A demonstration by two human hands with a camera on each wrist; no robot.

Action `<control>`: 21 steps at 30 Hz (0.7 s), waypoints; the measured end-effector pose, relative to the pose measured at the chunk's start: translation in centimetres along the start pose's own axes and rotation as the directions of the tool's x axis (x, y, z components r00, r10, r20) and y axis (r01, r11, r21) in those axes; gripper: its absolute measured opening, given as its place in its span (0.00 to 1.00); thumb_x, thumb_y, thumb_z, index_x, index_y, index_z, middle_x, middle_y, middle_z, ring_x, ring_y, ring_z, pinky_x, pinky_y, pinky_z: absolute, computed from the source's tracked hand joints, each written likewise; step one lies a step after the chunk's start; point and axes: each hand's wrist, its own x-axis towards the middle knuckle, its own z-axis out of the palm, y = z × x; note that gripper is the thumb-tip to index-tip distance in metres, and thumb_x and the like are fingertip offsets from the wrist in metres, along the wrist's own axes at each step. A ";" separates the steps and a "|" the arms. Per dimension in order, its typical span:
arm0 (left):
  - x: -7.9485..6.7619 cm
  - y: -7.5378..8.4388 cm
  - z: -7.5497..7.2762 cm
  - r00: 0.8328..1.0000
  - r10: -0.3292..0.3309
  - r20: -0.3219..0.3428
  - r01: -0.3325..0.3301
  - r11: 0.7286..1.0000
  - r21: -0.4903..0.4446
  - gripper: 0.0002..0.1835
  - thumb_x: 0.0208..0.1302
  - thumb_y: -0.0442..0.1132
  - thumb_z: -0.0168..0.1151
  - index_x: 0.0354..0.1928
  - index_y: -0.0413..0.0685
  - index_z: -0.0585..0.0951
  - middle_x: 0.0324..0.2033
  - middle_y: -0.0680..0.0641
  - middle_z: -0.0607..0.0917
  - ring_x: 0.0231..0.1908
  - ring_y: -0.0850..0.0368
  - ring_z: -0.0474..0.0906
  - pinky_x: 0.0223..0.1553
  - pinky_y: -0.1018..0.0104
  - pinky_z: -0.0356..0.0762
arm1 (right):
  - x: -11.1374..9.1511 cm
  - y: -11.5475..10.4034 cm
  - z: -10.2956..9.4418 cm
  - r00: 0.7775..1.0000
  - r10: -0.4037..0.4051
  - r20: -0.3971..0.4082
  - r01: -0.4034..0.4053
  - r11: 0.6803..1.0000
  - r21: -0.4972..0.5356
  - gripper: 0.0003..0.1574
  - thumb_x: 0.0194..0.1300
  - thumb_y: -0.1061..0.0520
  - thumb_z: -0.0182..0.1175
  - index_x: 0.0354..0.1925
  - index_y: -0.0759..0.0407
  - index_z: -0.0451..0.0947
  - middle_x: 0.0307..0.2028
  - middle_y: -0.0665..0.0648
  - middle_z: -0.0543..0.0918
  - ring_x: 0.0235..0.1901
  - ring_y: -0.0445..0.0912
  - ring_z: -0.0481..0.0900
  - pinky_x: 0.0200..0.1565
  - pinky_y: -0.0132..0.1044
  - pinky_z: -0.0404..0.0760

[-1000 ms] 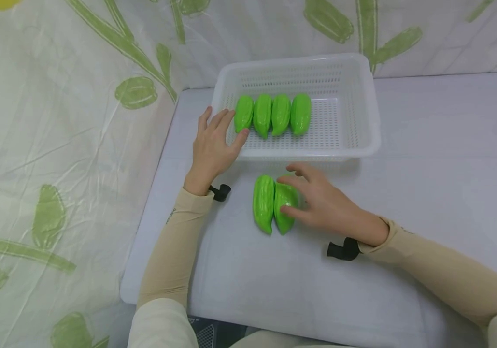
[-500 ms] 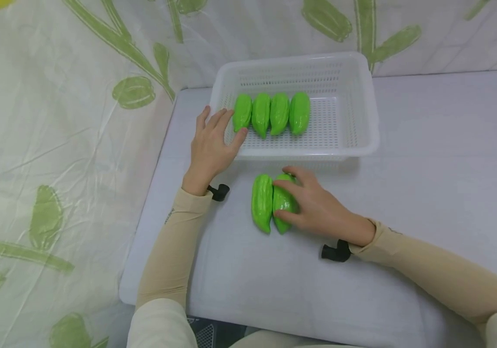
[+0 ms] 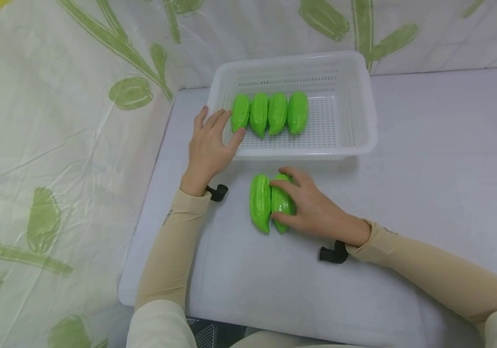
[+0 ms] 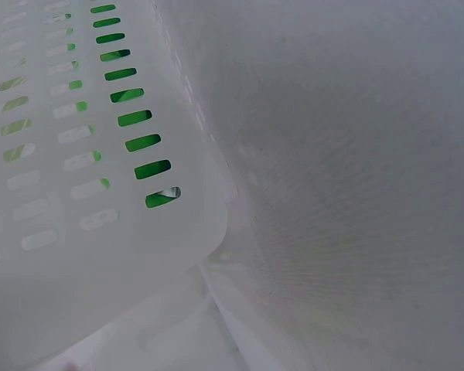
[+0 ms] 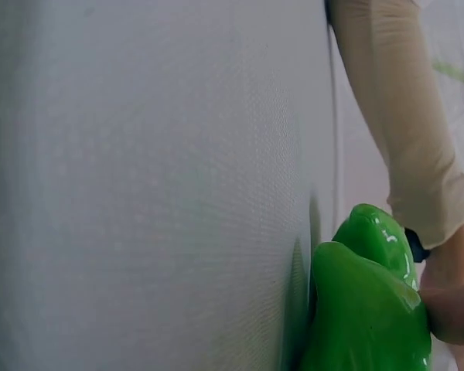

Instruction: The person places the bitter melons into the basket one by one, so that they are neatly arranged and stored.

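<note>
On the table, two glossy green peppers lie side by side in front of the basket, tapered ends toward me. My right hand [image 3: 315, 208] is over the right pepper [image 3: 280, 202], with thumb and fingers curled round its sides. In the right wrist view the thumb [image 5: 455, 312] meets that pepper's glossy skin. The left pepper [image 3: 260, 204] lies close against it. My left hand [image 3: 208, 149] rests at the near left corner of the white plastic basket [image 3: 305, 153], fingers spread and relaxed. Inside, several green peppers [image 3: 259, 115] form a row.
A white cloth covers the table [image 3: 439, 159]. A plastic sheet with printed leaves [image 3: 131, 93] hangs at the left and behind the basket. In the left wrist view, the basket's slotted wall [image 4: 69, 286] fills the left side, with green visible through its slots.
My right hand has moved left and closed its thumb and fingers in round the right pepper. The left hand has stayed at the basket corner.
</note>
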 end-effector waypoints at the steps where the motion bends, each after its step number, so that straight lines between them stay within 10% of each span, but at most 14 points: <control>1: 0.0 0.0 0.0 1.000 0.001 -0.001 -0.001 1.000 0.001 0.37 0.74 0.64 0.50 0.75 0.49 0.73 0.74 0.43 0.73 0.82 0.43 0.48 0.73 0.37 0.64 | 0.0 0.0 0.0 1.000 0.002 0.000 -0.002 1.000 0.003 0.45 0.59 0.49 0.77 0.70 0.62 0.73 0.74 0.70 0.63 0.73 0.66 0.63 0.70 0.62 0.69; 21: 0.0 0.0 0.1 1.000 0.010 -0.021 -0.010 1.000 -0.007 0.36 0.74 0.64 0.51 0.74 0.48 0.74 0.74 0.43 0.73 0.81 0.42 0.49 0.74 0.38 0.64 | 0.1 0.1 -0.7 1.000 -0.022 -0.005 0.022 1.000 0.016 0.43 0.58 0.50 0.77 0.68 0.61 0.76 0.72 0.70 0.65 0.71 0.65 0.65 0.69 0.61 0.71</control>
